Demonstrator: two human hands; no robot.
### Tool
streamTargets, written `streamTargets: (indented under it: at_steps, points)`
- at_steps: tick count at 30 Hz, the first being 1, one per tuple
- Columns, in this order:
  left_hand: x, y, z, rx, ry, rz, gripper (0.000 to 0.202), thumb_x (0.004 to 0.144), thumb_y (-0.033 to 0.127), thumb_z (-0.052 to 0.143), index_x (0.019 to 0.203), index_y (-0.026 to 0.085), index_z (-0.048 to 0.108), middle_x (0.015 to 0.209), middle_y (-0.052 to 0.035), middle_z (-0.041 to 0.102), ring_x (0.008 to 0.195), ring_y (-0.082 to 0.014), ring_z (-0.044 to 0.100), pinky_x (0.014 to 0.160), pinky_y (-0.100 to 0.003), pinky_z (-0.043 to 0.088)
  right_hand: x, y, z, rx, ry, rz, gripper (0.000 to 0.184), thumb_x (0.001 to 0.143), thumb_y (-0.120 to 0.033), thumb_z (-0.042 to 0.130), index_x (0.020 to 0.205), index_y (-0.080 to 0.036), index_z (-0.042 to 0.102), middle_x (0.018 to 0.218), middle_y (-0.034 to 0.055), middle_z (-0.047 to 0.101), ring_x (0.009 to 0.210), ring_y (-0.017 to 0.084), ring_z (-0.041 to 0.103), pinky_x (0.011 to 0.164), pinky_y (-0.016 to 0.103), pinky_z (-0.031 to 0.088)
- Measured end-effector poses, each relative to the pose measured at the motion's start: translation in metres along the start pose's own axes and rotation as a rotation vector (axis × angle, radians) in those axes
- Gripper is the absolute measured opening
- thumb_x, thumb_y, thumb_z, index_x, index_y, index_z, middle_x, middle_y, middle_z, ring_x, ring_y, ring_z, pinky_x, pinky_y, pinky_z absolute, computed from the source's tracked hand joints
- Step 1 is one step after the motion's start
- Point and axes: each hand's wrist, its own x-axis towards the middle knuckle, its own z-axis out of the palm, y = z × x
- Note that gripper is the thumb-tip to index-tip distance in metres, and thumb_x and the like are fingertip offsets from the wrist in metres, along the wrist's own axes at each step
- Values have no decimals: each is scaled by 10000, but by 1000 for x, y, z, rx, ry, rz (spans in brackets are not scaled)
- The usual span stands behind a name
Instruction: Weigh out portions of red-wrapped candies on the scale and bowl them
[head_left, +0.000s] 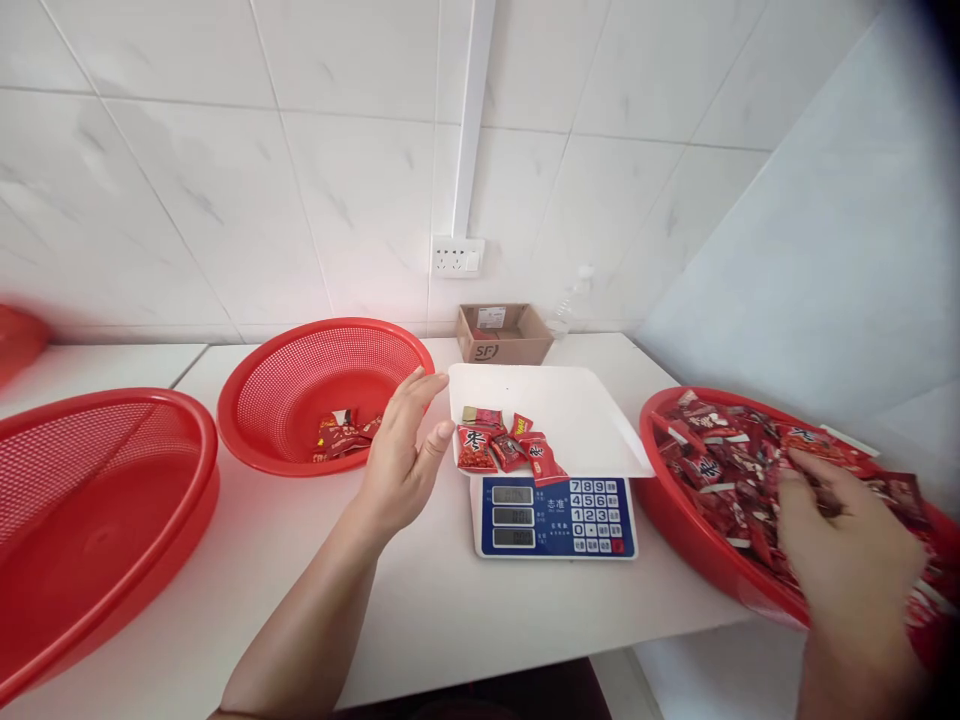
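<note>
My left hand (pixel 407 450) is raised at the left side of the white scale tray (pixel 555 400), its fingers apart and nothing in them. Several small red snack packets (pixel 510 445) lie on that tray's left half. Below it, the digital scale (pixel 555 517) shows its display and keypad; the digits are too faint to read. At the right, my right hand (pixel 844 530) reaches into a red basket (pixel 660 500) heaped with red snack packets (pixel 720 470). Its fingertips are bent among the packets, and what they pinch, if anything, is hidden.
Behind my left hand stands a red mesh basket (pixel 255 400) with a few packets (pixel 341 435) inside. Another red basket (pixel 112 530) is at the left. An open cardboard box (pixel 506 340) and a clear bottle (pixel 574 300) stand by the tiled wall.
</note>
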Motion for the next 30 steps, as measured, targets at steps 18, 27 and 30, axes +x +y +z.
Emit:
streamTargets:
  at_steps: [18, 27, 30]
  points:
    - [-2, -1, 2, 44, -84, 2, 394, 965, 377, 400, 1332, 239, 434, 1350, -121, 523, 1363, -262, 348, 1054, -457, 378, -52, -157, 64, 466, -489, -525, 381, 846, -500, 462, 1025, -222, 650, 1061, 67, 680, 820, 216, 635, 774, 377, 509]
    - [-1, -3, 3, 43, -81, -20, 391, 966, 386, 401, 1319, 222, 433, 1349, -123, 526, 1364, -253, 348, 1055, -446, 373, -19, -34, 18, 6, -353, -218, 517, 776, -533, 441, 1120, -203, 640, 1119, 129, 665, 867, 326, 645, 786, 481, 498]
    - [-1, -3, 10, 65, -111, -4, 398, 966, 398, 392, 1321, 220, 431, 1349, -127, 526, 1360, -257, 353, 1052, -459, 372, -20, -2, 25, -98, -409, -223, 524, 797, -553, 422, 1110, -203, 653, 1049, 143, 688, 839, 346, 658, 696, 466, 520]
